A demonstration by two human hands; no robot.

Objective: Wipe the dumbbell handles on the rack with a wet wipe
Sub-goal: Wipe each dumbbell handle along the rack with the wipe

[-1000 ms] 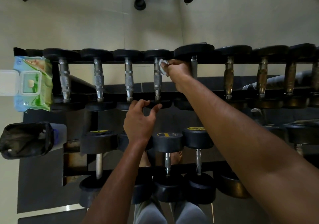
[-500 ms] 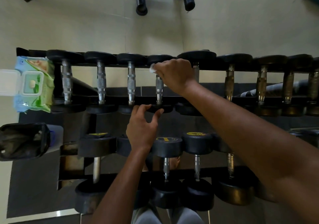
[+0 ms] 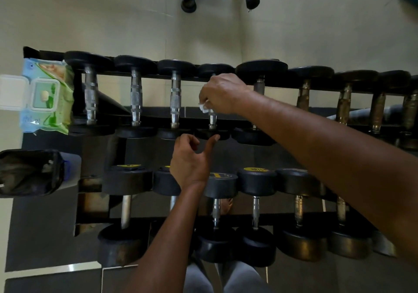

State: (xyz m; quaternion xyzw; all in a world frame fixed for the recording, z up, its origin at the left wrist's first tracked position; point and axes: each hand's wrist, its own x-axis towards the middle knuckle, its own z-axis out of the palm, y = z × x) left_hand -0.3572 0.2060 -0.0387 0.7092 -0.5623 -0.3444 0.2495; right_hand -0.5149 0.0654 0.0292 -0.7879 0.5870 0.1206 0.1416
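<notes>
We are mid-wipe on the fourth dumbbell handle (image 3: 212,117) of the top rack (image 3: 316,87), our right hand (image 3: 222,93) clenched around the wet wipe (image 3: 203,107) on it, left hand (image 3: 190,164) loosely open below, and next we should move to the neighbouring handle.

— Can you read anything on the wet wipe pack (image 3: 47,96)?
— No, its print is too blurred.
— And the yellow labels (image 3: 255,169) on the lower dumbbell heads?
— Dark marks show, but no number comes out clearly.
</notes>
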